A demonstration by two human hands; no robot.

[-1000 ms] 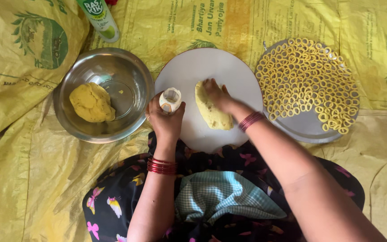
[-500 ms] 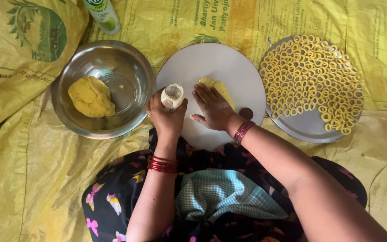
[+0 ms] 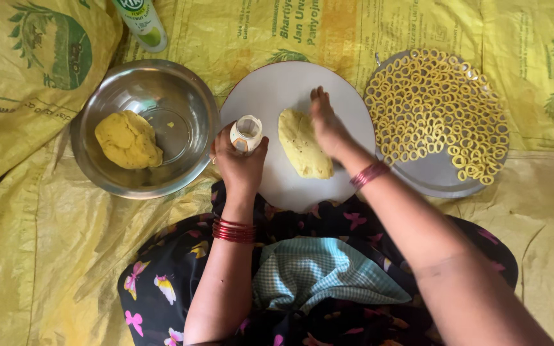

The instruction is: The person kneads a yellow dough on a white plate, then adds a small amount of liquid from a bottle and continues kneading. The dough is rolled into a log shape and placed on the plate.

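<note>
L hand [image 3: 238, 163] clenched on small white cap-like cutter [image 3: 246, 133], open end up, at left edge of white round board [image 3: 270, 96]. R hand [image 3: 328, 128] flat, fingers out, nothing gripped, pressing right side of flattened yellow dough sheet [image 3: 302, 144] mid-board. Steel bowl [image 3: 181, 109] left of board w/ yellow dough lump [image 3: 128, 139] inside, left part. Steel plate [image 3: 440, 176] right of board, mostly covered w/ yellow dough rings [image 3: 434, 102]; near edge bare. Green-white bottle [image 3: 141, 22] far, behind bowl. All on yellow printed sacking [image 3: 33, 256]. Red bangles both wrists.
</note>
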